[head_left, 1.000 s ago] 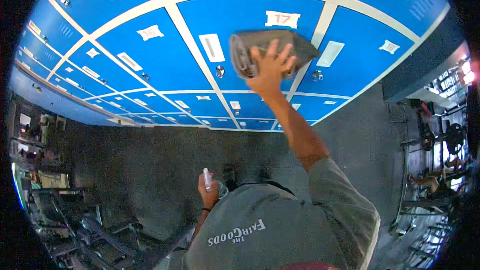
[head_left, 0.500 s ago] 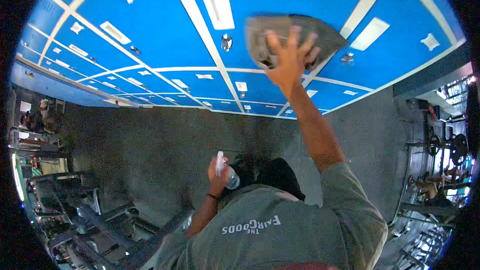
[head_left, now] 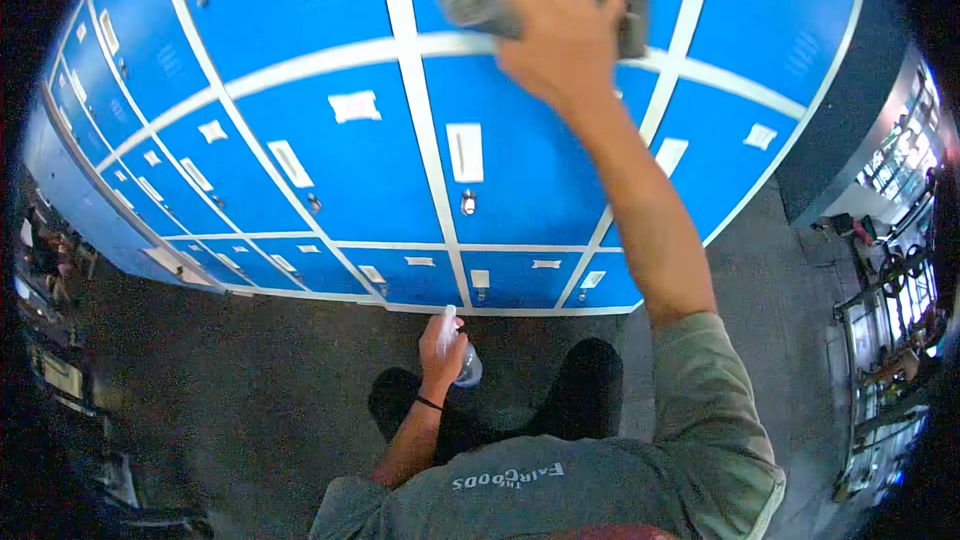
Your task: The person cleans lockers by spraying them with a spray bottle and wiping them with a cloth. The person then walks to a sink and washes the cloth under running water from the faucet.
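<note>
My right hand (head_left: 560, 35) is raised with spread fingers, pressing a dark grey cloth (head_left: 635, 10) to the lower part of a blue locker door (head_left: 300, 0) at the top of the view. The cloth is slightly blurred and partly covers the white frame below that door. Low in front of my body, my left hand (head_left: 438, 348) is wrapped round the neck of a clear spray bottle (head_left: 468, 368) with a white trigger head. Under the cloth, a locker door (head_left: 530, 160) shows a white handle plate (head_left: 465, 152) and a metal latch (head_left: 468, 202).
Blue lockers with white frames and paper labels (head_left: 355, 106) stretch off to the left. Dark floor (head_left: 280, 380) lies below them. A grey wall end (head_left: 840, 130) stands at the right, with gym equipment (head_left: 890, 280) beyond it. My knees (head_left: 590, 380) point toward the lockers.
My right hand has moved the cloth lower on the locker door. The view has shifted, so the lockers fill more of it and my knees show. My left hand still holds the spray bottle.
</note>
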`<state>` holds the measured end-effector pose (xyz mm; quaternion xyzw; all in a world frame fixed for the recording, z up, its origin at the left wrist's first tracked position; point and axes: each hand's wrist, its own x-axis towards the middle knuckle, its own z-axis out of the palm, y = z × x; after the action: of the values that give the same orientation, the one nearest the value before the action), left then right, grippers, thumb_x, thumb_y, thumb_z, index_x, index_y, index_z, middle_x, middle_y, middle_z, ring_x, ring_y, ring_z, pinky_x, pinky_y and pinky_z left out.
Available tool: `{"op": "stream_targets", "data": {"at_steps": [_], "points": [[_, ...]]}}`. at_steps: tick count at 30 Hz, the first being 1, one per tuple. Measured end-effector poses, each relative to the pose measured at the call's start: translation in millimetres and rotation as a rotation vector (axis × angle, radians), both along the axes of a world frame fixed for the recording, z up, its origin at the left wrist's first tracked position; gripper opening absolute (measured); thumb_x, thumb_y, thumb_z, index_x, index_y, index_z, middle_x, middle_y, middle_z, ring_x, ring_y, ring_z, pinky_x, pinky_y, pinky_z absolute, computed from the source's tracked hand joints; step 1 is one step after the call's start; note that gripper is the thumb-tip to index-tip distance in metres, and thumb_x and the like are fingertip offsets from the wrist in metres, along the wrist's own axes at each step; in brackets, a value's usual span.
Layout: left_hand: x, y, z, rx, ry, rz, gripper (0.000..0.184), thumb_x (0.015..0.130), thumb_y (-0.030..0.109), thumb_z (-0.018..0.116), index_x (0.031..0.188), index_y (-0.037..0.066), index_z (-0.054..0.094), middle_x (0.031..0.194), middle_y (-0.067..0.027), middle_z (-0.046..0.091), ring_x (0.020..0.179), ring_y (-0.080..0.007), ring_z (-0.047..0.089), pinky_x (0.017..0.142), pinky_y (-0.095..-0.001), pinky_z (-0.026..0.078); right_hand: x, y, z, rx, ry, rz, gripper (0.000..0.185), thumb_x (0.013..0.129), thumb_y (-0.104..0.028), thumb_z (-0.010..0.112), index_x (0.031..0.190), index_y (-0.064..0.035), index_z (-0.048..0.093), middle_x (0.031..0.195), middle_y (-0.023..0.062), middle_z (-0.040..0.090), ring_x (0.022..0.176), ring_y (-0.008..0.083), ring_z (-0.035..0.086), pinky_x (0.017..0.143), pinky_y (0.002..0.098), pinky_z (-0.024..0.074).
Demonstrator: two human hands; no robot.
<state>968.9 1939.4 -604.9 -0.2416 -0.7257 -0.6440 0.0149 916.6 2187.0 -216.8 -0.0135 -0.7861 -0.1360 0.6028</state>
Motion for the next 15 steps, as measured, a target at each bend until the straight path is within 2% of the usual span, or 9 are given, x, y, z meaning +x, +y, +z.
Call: {"op": "stream_targets", "data": {"at_steps": [1, 3, 5, 7, 10, 11, 12, 14, 15], "points": [[1, 3, -23, 0.060, -0.057, -0.006, 0.026, 0.076, -0.002, 0.060, 0.101, 0.005, 0.059, 0.092, -0.0036, 0.059, 0.081, -0.0120, 0.056, 0.073, -0.0288, 0.046, -11, -10, -23, 0.024, -0.009, 0.075, 0.058, 0.069, -0.031, 0.068, 0.126, -0.0286, 0.058, 0.150, 0.0095, 0.033, 0.138, 0.0375, 0.026, 0.104, 0.0646, 0.0222], [6, 12, -50, 0.183, -0.115, 0.047, 0.026, 0.076, -0.002, 0.059, 0.101, 0.004, 0.058, 0.092, -0.0041, 0.059, 0.081, -0.0119, 0.056, 0.073, -0.0281, 0.046, -30, -33, -80, 0.014, -0.140, 0.174, 0.074, 0.067, -0.025, 0.071, 0.136, -0.0364, 0.046, 0.153, 0.0061, 0.029, 0.140, 0.0344, 0.024, 0.105, 0.0623, 0.0243], [10, 9, -71, 0.176, -0.074, 0.090, 0.024, 0.075, -0.004, 0.058, 0.098, 0.003, 0.059, 0.090, -0.0033, 0.059, 0.079, -0.0106, 0.056, 0.070, -0.0263, 0.045, -30, -46, -129, -0.123, -0.300, 0.213, 0.067, 0.068, -0.028, 0.070, 0.132, -0.0344, 0.050, 0.155, 0.0053, 0.025, 0.111, 0.0373, 0.058, 0.096, 0.0613, 0.0336], [17, -2, -53, 0.078, -0.063, 0.056, 0.023, 0.075, -0.004, 0.058, 0.097, 0.003, 0.059, 0.088, -0.0022, 0.059, 0.076, -0.0097, 0.055, 0.068, -0.0256, 0.045, -17, -36, -152, -0.242, -0.488, 0.187, 0.062, 0.070, -0.031, 0.069, 0.130, -0.0316, 0.052, 0.156, 0.0025, 0.023, 0.096, 0.0376, 0.063, 0.093, 0.0604, 0.0353], [31, -16, -31, 0.057, -0.217, -0.001, 0.022, 0.074, -0.005, 0.058, 0.094, 0.004, 0.060, 0.086, -0.0004, 0.058, 0.073, -0.0087, 0.054, 0.066, -0.0244, 0.044, 1, -10, -132, -0.197, -0.476, 0.033, 0.063, 0.070, -0.033, 0.068, 0.131, -0.0302, 0.051, 0.156, -0.0002, 0.024, 0.098, 0.0368, 0.063, 0.092, 0.0609, 0.0358], [30, -19, -23, 0.034, -0.220, -0.030, 0.022, 0.074, -0.005, 0.058, 0.094, 0.005, 0.060, 0.086, -0.0003, 0.058, 0.073, -0.0085, 0.054, 0.066, -0.0243, 0.044, 5, -8, -122, -0.233, -0.413, 0.052, 0.062, 0.072, -0.034, 0.065, 0.132, -0.0294, 0.050, 0.155, 0.0012, 0.025, 0.112, 0.0370, 0.056, 0.094, 0.0617, 0.0332], [29, -24, -20, 0.001, -0.226, -0.060, 0.022, 0.075, -0.005, 0.058, 0.095, 0.005, 0.060, 0.086, -0.0001, 0.058, 0.074, -0.0083, 0.054, 0.066, -0.0243, 0.044, -9, -7, -122, -0.128, -0.157, 0.060, 0.063, 0.073, -0.034, 0.064, 0.133, -0.0303, 0.049, 0.154, 0.0024, 0.028, 0.127, 0.0358, 0.043, 0.097, 0.0618, 0.0307], [26, -25, -25, 0.018, -0.108, -0.051, 0.023, 0.076, -0.004, 0.058, 0.097, 0.005, 0.060, 0.088, -0.0004, 0.059, 0.075, -0.0072, 0.053, 0.067, -0.0240, 0.044, -27, -19, -129, -0.128, 0.003, 0.070, 0.060, 0.075, -0.032, 0.064, 0.133, -0.0310, 0.049, 0.153, 0.0038, 0.027, 0.135, 0.0341, 0.034, 0.105, 0.0619, 0.0239], [24, -25, -28, 0.012, -0.094, -0.041, 0.023, 0.076, -0.004, 0.058, 0.098, 0.005, 0.059, 0.089, -0.0005, 0.059, 0.076, -0.0070, 0.053, 0.067, -0.0239, 0.044, -26, -20, -140, -0.131, -0.029, 0.086, 0.061, 0.075, -0.032, 0.064, 0.134, -0.0317, 0.048, 0.154, 0.0033, 0.026, 0.134, 0.0350, 0.035, 0.105, 0.0625, 0.0236]]}}
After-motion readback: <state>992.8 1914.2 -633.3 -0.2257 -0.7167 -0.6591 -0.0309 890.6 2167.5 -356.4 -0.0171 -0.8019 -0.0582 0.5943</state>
